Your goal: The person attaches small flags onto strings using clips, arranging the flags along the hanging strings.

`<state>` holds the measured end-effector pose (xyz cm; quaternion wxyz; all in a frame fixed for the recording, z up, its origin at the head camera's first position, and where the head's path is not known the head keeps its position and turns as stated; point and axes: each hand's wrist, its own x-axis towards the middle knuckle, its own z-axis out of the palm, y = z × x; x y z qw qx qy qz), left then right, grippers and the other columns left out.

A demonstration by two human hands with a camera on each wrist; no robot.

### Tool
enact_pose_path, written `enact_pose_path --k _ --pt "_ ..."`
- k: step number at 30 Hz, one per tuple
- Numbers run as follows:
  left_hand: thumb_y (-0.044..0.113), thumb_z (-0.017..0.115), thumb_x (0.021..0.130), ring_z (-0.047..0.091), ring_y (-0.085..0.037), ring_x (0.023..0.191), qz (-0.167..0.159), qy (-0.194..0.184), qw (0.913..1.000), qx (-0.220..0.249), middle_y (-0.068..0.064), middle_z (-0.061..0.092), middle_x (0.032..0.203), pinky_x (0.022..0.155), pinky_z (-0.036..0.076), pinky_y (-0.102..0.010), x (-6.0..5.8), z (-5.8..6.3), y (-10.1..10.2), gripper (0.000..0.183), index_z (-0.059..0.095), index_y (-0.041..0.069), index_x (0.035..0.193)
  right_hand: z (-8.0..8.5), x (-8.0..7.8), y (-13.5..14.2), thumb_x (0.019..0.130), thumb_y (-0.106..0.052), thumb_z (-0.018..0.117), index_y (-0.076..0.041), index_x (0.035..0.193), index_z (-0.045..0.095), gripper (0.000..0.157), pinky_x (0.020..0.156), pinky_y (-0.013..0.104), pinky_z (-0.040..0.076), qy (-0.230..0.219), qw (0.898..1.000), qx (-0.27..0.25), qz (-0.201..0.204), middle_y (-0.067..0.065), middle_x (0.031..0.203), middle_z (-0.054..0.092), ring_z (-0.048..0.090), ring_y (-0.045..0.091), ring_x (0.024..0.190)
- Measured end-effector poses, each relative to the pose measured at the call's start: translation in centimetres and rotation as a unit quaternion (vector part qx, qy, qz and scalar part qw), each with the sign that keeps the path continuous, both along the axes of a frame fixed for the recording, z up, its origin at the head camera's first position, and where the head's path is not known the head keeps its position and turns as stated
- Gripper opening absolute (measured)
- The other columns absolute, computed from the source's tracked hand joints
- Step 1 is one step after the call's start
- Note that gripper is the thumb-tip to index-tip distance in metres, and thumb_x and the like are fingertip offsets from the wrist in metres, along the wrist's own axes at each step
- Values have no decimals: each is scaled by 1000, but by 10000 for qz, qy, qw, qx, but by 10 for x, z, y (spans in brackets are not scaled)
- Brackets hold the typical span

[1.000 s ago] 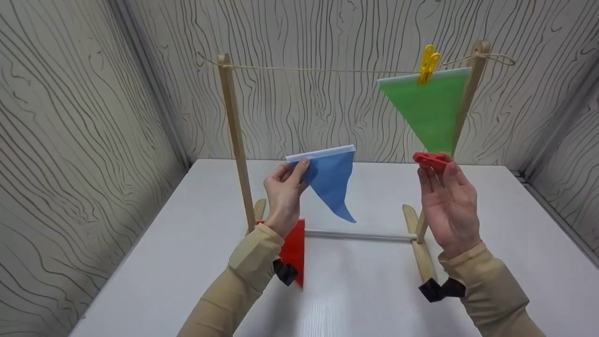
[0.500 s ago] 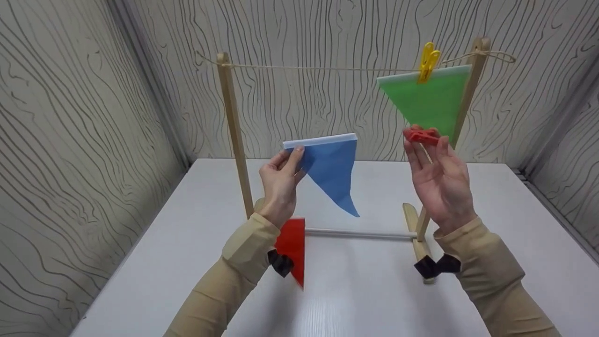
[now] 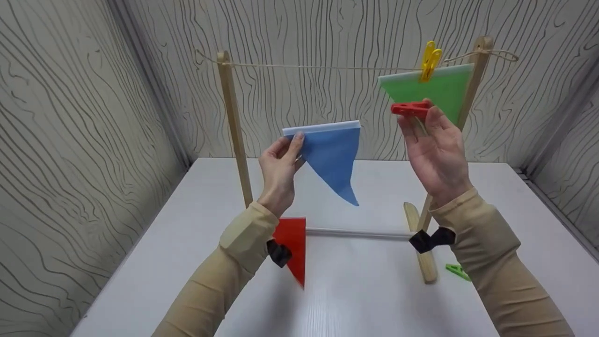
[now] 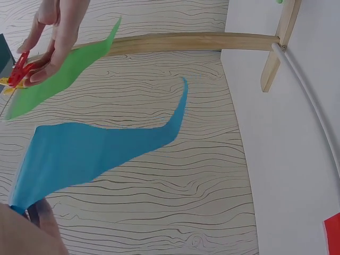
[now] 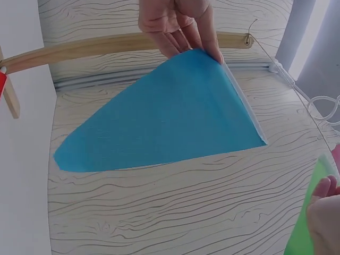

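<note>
In the head view my left hand [image 3: 278, 168] pinches a blue triangular flag [image 3: 333, 154] by the left end of its white top edge, and its pointed tip dangles. My right hand [image 3: 435, 154] holds a red clothespin [image 3: 408, 109] between thumb and fingers, in front of a green flag [image 3: 442, 89]. A yellow clothespin [image 3: 429, 65] fixes that flag to a string [image 3: 318, 67] near its right end. The blue flag hangs below the string, apart from it. The left wrist view shows the red clothespin [image 4: 20, 70] at my right fingertips.
Two wooden posts, left [image 3: 232, 107] and right [image 3: 482, 51], carry the string, with a white rod [image 3: 360, 233] joining them low down. A red flag [image 3: 295, 245] hangs or lies by the left post's base. On the white table [image 3: 365, 299] lies a green clothespin [image 3: 457, 271].
Both hands have risen toward the string, with the blue flag and the red clothespin. My right hand has also shifted slightly left, and the green clothespin on the table has come into view.
</note>
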<state>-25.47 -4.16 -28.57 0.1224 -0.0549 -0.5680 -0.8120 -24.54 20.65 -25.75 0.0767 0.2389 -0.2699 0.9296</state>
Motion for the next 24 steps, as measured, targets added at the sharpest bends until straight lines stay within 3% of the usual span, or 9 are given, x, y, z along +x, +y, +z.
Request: enact_pose_path --k 6,17,24 --pt "15 64 99 67 -32 119 21 55 10000 7 -20 65 124 104 54 -46 -2 9 2 36 61 -1 131 13 -4 -6 97 -6 62 1 120 62 23 106 28 52 -159 9998 52 -69 12 128 53 58 26 122" --pt "16 65 98 68 -28 113 70 164 9998 3 -17 66 118 101 56 -46 -7 24 4 32 65 0 126 29 -13 -12 92 -4 68 2 115 69 24 100 30 56 -219 9994 84 -268 13 118 61 66 26 111" --pt "19 66 98 67 -25 109 172 149 9997 -21 -13 67 112 98 58 -43 -9 34 6 30 67 0 122 34 -19 -24 92 -7 70 0 111 70 21 92 29 60 171 9921 534 -1126 13 107 66 71 25 101"
